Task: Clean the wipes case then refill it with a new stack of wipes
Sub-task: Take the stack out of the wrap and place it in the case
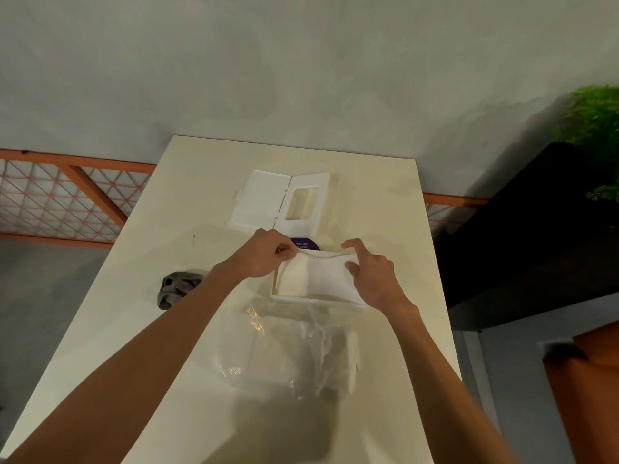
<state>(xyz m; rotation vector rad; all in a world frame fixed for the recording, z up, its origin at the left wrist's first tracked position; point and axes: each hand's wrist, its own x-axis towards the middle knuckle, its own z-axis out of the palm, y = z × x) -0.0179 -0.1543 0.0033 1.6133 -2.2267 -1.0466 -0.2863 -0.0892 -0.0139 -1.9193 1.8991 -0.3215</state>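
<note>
The white wipes case (259,202) lies opened flat at the back of the cream table (187,202), its right half showing a rectangular window. Nearer me, a white stack of wipes (323,277) sits in a shallow white tray (315,299). My left hand (264,254) pinches the far left edge of the top wipe. At the stack's right end my right hand (370,274) grips it, thumb on top and fingers behind. A purple printed label (303,243) peeks out behind the stack.
A crumpled clear plastic wrapper (294,349) lies just in front of the tray. A grey cloth (177,286) is bunched at the table's left. A dark planter (536,236) with green leaves stands to the right, and an orange lattice rail (67,199) runs behind.
</note>
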